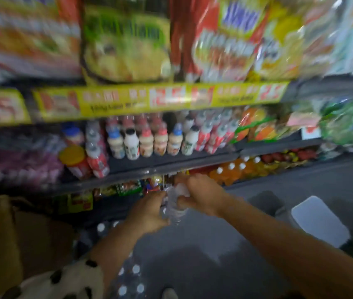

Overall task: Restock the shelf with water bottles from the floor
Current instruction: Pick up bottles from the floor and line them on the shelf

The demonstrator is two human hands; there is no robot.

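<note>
1. The landmark is the clear water bottle [174,203] that is held in front of the lowest shelf; all places below are given from it.
2. Far to the left of the bottle and lower, there is a brown cardboard box [3,240], and a sleeve with black spots [63,281] shows at the bottom edge.
3. Below the bottle and a little to the left, a pack of water bottles with white caps [131,277] stands on the grey floor [203,255].
4. Touching the bottle on its left side, the left hand [149,212] has its fingers curled around the lower part.
5. The bottle itself is in the air, between the two hands, above the floor and not yet on a shelf. The picture is blurred, so I cannot tell if its cap is on.
6. Above the bottle, the middle shelf [171,162] carries rows of small milk-drink bottles [149,141]; higher, a yellow price strip [149,98] runs under large snack bags [128,46].
7. Touching the bottle on its right side, the right hand [201,195] grips the upper part with curled fingers.
8. Above and to the right of the bottle, orange drink bottles [233,171] stand on the low shelf.
9. Far to the right of the bottle, a white plastic stool [320,221] stands on the floor.
</note>
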